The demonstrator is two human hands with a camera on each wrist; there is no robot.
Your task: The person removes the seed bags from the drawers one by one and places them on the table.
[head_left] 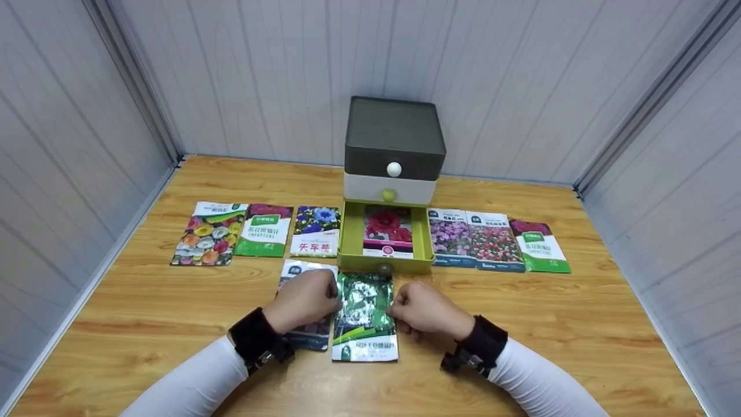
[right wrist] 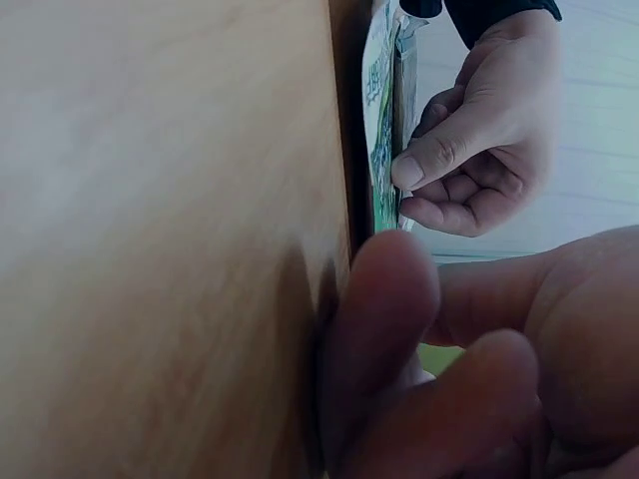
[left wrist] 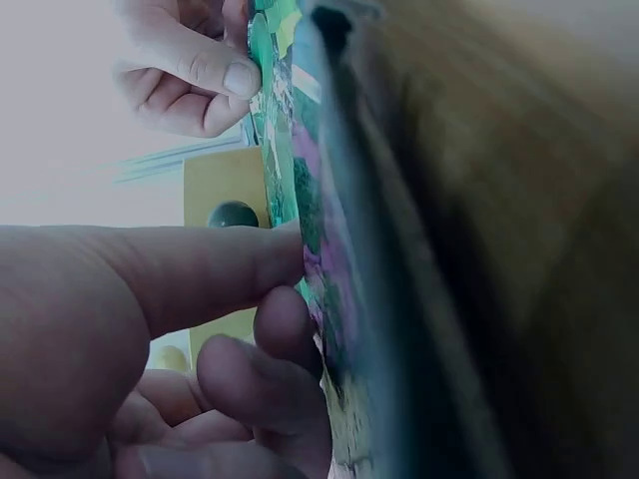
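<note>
Green seed packet (head_left: 366, 317) lies flat on the wooden table (head_left: 145, 313) just before the open bottom drawer (head_left: 384, 263) of a three-drawer box, pinched at its left edge by the left hand (head_left: 305, 300) and at its right edge by the right hand (head_left: 421, 310); the head view counts nine packets: three left of the drawer, three right, one inside, two under the hands, with bare wood toward the near edge. Left wrist view: left thumb (left wrist: 190, 269) presses the packet's edge, fingers curled beneath. Right wrist view: the right thumb (right wrist: 384, 299) presses at the packet's edge against the table.
</note>
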